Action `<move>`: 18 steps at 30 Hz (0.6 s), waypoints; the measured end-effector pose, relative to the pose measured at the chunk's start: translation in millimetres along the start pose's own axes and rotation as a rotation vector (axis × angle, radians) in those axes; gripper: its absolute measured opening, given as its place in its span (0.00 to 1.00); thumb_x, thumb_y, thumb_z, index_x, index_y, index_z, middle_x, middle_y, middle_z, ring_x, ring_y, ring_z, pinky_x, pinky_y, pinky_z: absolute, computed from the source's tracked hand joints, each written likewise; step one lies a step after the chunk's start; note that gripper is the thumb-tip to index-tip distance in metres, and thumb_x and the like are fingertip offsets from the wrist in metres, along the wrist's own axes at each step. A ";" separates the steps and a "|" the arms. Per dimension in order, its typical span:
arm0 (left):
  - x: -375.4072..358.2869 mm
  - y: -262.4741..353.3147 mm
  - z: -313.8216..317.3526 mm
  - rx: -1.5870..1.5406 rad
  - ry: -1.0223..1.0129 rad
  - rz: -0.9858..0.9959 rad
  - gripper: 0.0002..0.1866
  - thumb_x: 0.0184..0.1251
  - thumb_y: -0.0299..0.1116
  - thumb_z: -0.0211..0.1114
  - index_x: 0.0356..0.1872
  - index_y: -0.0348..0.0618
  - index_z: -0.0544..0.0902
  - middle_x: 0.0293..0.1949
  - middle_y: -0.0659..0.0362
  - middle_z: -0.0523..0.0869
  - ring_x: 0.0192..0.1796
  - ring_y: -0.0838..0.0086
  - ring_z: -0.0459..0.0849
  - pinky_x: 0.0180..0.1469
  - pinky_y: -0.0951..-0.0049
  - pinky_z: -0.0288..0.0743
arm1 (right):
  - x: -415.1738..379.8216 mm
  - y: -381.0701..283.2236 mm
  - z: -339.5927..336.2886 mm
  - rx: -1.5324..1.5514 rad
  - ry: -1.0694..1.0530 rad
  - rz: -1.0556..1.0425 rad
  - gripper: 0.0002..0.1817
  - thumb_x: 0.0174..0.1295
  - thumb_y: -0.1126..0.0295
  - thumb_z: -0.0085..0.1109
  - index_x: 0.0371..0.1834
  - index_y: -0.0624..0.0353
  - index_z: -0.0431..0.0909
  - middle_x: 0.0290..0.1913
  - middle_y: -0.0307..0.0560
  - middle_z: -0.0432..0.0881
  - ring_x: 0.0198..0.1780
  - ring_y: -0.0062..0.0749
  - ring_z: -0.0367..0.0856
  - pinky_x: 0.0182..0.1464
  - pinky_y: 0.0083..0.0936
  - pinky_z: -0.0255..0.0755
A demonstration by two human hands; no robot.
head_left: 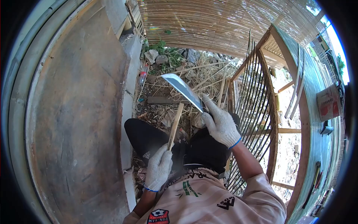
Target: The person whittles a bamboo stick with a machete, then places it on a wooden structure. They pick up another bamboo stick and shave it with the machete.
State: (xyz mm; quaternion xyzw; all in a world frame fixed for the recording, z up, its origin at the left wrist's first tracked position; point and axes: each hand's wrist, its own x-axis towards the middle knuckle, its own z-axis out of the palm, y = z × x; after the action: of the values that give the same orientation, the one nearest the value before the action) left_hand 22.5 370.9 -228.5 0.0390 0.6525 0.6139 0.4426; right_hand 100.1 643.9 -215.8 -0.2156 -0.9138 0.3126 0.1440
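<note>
My left hand (pixel 158 168), in a white knitted glove with a blue cuff edge, is closed around the lower end of a short bamboo strip (pixel 175 125). The strip points upward, tilted slightly to the right. My right hand (pixel 222 125), gloved the same way, holds a machete (pixel 182 89) by its near end. Its wide blade slants up to the left, above the strip's tip and apart from it. The machete's handle is hidden by the glove. Both hands are over my dark-trousered legs.
A large worn wooden board (pixel 80 112) stands at the left beside a concrete edge (pixel 128 97). Straw and bamboo scraps (pixel 209 71) litter the ground ahead. At the right are a slatted wooden frame (pixel 274 112) and a greenish surface (pixel 313 149) bearing a bucket (pixel 328 101) and tools.
</note>
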 end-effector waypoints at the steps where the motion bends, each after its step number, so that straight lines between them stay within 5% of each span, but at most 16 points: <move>1: 4.5 -1.9 2.2 0.069 0.008 0.060 0.18 0.87 0.29 0.58 0.70 0.37 0.81 0.28 0.71 0.73 0.26 0.89 0.68 0.26 0.80 0.63 | -8.4 -8.4 3.8 -0.044 -0.088 -0.004 0.37 0.77 0.57 0.60 0.87 0.52 0.61 0.43 0.61 0.88 0.43 0.61 0.89 0.46 0.51 0.82; 5: 8.1 9.7 14.5 0.211 0.034 0.157 0.19 0.86 0.29 0.58 0.71 0.36 0.81 0.29 0.70 0.75 0.29 0.88 0.70 0.30 0.81 0.66 | -21.2 -26.5 20.0 -0.004 -0.176 -0.141 0.37 0.77 0.51 0.60 0.88 0.38 0.61 0.38 0.57 0.85 0.37 0.56 0.89 0.39 0.49 0.82; 18: 15.0 1.3 11.7 0.310 0.088 0.307 0.20 0.86 0.29 0.58 0.73 0.38 0.80 0.30 0.71 0.74 0.27 0.90 0.70 0.27 0.82 0.66 | -6.6 -40.4 4.1 -0.195 -0.208 -0.175 0.34 0.76 0.45 0.60 0.83 0.37 0.68 0.37 0.53 0.85 0.33 0.50 0.89 0.31 0.46 0.81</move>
State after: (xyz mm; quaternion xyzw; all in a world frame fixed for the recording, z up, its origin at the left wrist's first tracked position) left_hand 20.1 389.1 -233.7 0.1786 0.7440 0.5676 0.3040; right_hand 91.9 609.9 -194.2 -0.1146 -0.9651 0.2294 0.0539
